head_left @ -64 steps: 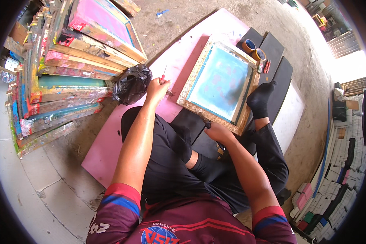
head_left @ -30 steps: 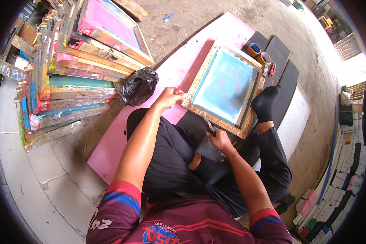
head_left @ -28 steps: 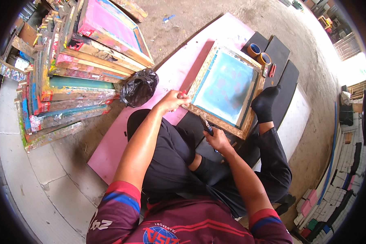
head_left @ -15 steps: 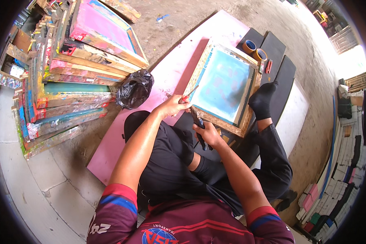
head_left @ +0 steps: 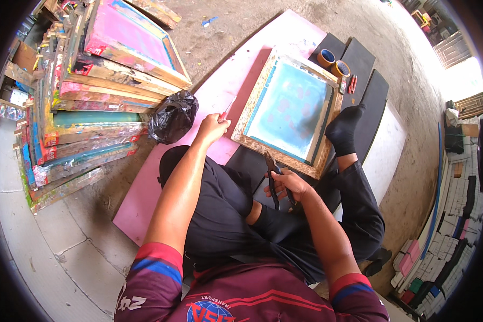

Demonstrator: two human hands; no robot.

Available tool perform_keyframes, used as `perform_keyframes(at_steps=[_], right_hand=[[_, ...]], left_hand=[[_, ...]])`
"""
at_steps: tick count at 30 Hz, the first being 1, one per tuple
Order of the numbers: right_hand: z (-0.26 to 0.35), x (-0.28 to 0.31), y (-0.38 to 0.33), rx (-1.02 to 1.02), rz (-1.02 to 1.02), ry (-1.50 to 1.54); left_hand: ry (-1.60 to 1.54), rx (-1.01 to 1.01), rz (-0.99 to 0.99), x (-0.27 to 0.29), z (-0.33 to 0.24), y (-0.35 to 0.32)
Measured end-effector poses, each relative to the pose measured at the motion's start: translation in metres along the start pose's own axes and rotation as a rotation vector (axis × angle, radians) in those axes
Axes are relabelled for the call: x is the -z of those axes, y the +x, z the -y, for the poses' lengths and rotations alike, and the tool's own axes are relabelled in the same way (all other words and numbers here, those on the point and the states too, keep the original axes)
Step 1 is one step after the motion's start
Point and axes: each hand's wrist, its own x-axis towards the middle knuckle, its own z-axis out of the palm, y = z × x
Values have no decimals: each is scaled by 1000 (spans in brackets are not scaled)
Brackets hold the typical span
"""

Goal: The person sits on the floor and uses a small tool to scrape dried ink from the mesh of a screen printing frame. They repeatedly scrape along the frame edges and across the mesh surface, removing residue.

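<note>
Red-handled tool (head_left: 223, 115) leftward, partly hidden

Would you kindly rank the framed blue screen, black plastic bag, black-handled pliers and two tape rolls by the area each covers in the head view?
Framed blue screen
Black plastic bag
Black-handled pliers
Left tape roll and right tape roll: too alike to rank

- Framed screen (head_left: 290, 110): lying on the board (head_left: 145, 206), before the person.
- Tape rolls (head_left: 322, 63): beside its far right corner.
- Foot (head_left: 342, 131): at its right side.
- Pliers (head_left: 272, 162): in the right hand (head_left: 290, 185), at its near edge.
- Left hand (head_left: 212, 129): to its left.
- Plastic bag (head_left: 173, 116): between that hand and the stack of frames (head_left: 104, 94).
</note>
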Motion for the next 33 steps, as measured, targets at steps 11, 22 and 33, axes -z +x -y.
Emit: perform_keyframes(at_steps=[11, 22, 33], right_hand=[[0, 30, 23, -80, 140, 99], [-1, 6, 31, 4, -377, -576], [-16, -23, 25, 173, -697, -907]], left_hand=[[95, 60, -17, 0, 7, 6], [456, 129, -161, 1, 25, 17], [491, 245, -123, 6, 24, 16]])
